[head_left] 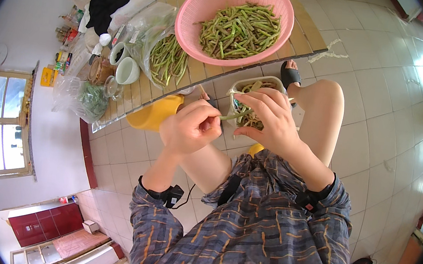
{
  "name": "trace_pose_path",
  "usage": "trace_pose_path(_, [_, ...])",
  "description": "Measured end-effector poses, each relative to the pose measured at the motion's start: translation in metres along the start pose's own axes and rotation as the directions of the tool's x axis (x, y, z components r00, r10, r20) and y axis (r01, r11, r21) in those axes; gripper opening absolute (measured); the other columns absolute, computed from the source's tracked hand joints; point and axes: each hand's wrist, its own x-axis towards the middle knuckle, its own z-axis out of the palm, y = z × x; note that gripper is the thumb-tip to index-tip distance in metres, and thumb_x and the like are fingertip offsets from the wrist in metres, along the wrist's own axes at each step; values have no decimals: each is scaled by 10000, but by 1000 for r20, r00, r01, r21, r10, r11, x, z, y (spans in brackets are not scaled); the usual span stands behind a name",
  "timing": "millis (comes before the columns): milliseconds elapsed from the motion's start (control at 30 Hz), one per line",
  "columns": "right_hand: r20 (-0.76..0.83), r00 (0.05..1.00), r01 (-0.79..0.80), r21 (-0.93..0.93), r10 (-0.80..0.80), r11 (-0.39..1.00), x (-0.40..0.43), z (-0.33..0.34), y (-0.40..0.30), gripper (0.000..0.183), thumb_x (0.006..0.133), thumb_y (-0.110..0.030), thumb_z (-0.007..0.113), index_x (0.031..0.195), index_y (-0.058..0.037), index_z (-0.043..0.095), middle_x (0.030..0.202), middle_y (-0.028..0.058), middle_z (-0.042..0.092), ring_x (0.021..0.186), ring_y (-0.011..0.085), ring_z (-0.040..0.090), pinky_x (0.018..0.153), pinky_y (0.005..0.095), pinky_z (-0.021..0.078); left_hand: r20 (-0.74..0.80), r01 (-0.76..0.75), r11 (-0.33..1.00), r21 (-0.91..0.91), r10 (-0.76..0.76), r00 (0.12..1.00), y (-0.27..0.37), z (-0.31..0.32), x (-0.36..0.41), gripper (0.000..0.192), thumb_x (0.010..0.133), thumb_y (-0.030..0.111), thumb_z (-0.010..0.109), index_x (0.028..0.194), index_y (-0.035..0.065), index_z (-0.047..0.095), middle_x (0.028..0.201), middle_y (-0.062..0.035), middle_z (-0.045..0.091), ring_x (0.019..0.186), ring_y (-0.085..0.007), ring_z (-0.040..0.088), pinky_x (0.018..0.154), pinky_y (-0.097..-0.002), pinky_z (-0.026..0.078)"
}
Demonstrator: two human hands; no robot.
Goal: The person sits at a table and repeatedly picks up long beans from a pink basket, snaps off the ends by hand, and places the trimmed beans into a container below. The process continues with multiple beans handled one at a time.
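Note:
My left hand (190,127) pinches one end of a single green bean pod (235,116) between thumb and fingers. The pod stretches across to my right hand (272,117), where its far end meets the palm side; whether it touches is hidden. My right hand's thumb and fingers are spread apart above a lined waste bin (236,86), which contains bean trimmings and scraps. On the table beyond, a pink plastic colander (185,31) carries a heap of short bean pieces (242,34). Left of it, long whole beans (168,60) spill from a clear plastic bag (149,27).
The slatted table (305,29) has its near edge just past my hands. Bowls (127,70), a glass jar (100,70) and bagged greens (94,99) crowd its left end. A yellow object (153,113) is under the edge. My knees flank the bin on the tiled floor (368,95).

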Motion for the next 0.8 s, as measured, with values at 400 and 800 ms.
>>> trace_pose_path(400, [-189, 980, -63, 9, 64, 998, -20, -2, 24, 425, 713, -109, 878, 1095, -95, 693, 942, 67, 632, 899, 308, 617, 826, 416, 512, -79, -152, 971, 186, 169, 982, 3, 33, 8, 189, 757, -82, 745, 908, 15, 684, 793, -52, 656, 536, -148, 586, 552, -267, 522])
trace_pose_path(800, [20, 990, -138, 143, 136, 980, -13, 18, 66, 242, 810, -117, 830, 1049, -123, 792, 965, 30, 658, 974, 285, 619, 883, 415, 509, -13, -121, 967, 225, 127, 992, -3, 21, 1, 176, 792, -67, 741, 947, 13, 722, 836, -49, 649, 613, -133, 586, 549, -262, 486])
